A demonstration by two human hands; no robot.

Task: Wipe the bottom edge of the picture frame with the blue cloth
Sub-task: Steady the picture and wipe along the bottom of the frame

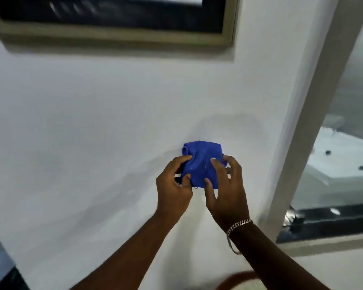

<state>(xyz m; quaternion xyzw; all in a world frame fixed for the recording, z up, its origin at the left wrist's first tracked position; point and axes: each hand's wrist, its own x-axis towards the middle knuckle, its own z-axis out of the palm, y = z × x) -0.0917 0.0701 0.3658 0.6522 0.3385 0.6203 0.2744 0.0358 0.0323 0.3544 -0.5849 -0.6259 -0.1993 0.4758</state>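
A folded blue cloth (200, 162) is held up in front of the white wall between both hands. My left hand (173, 185) pinches its left side with thumb and fingers. My right hand (226, 185), with a chain bracelet on the wrist, has its fingers spread over the cloth's right side. The picture frame (117, 35) hangs on the wall high above, with a pale beige border and a dark picture; its bottom edge runs across the top of the view, well above the cloth. The frame's upper part is out of view.
The white wall (82, 126) fills the middle. A grey-white post (298, 143) slants at the right, with a glass pane (348, 101) behind it and a white tub-like fixture (344, 164) beyond. A dark sill (327, 222) lies below the pane.
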